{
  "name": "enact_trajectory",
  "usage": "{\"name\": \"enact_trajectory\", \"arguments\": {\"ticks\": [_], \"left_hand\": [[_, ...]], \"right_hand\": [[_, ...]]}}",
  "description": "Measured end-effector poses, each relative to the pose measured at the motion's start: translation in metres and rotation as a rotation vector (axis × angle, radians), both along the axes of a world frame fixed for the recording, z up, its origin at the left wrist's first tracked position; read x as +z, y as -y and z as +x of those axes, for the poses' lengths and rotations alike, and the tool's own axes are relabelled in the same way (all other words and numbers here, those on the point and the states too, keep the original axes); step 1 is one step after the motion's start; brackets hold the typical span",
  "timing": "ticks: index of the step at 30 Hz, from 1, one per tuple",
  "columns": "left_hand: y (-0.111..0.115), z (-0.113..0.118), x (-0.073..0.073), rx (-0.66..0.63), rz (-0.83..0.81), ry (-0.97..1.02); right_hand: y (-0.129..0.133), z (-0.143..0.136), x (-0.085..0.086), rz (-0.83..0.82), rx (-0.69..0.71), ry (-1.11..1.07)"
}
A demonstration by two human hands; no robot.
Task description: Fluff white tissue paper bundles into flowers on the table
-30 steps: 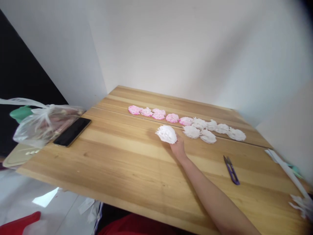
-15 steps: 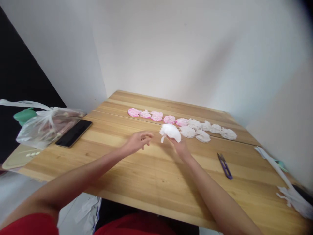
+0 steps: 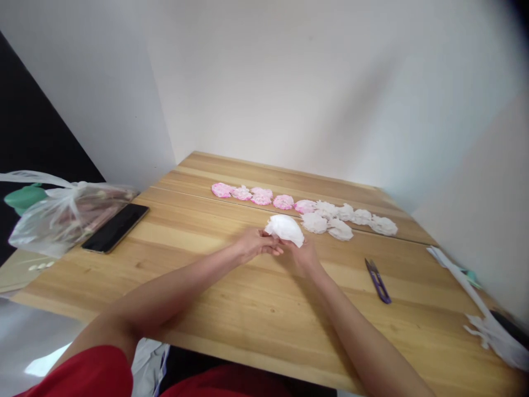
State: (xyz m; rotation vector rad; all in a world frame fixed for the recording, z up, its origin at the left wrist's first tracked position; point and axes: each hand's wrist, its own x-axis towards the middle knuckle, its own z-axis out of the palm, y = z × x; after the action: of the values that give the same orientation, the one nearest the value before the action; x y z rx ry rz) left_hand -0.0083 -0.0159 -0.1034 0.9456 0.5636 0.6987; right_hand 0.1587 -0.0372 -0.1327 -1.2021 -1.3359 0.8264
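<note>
Hands pinching white ruffled flower above wood-grain table, pale walls behind, dark panel left.

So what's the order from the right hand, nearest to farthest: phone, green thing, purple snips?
1. Purple snips, right of the right hand.
2. Phone, near the table's left edge.
3. Green thing, far left, by the plastic bag.

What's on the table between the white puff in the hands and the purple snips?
Just the right hand and forearm, over bare wood, in the head view.
</note>
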Motion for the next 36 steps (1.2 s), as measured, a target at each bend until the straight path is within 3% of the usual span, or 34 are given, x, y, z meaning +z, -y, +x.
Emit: {"name": "enact_trajectory", "arguments": {"ticks": [4,11,14,19,22,28,36], "left_hand": [[0.0,0.003,-0.017,0.051,0.119,-0.109],[0.002,-0.003,-0.051,0.186,0.456,-0.305],[0.003,-0.006,-0.052,0.243,0.557,-0.321],[0.003,-0.008,-0.048,0.245,0.557,-0.285],[-0.002,-0.009,-0.052,0.266,0.559,-0.255],[-0.011,-0.012,-0.058,0.311,0.749,-0.277],[-0.009,-0.012,-0.061,0.291,0.737,-0.283]], "right_hand": [[0.002,0.001,-0.007,0.063,0.034,0.045],[0.014,-0.004,-0.003,0.143,0.149,0.115],[0.016,-0.004,-0.006,0.134,0.162,0.109],[0.014,-0.001,-0.013,0.125,0.101,0.136],[0.013,0.002,-0.01,0.161,0.078,0.225],[0.012,0.001,-0.003,0.201,0.08,0.27],[0.012,0.001,-0.008,0.223,0.087,0.229]]}}
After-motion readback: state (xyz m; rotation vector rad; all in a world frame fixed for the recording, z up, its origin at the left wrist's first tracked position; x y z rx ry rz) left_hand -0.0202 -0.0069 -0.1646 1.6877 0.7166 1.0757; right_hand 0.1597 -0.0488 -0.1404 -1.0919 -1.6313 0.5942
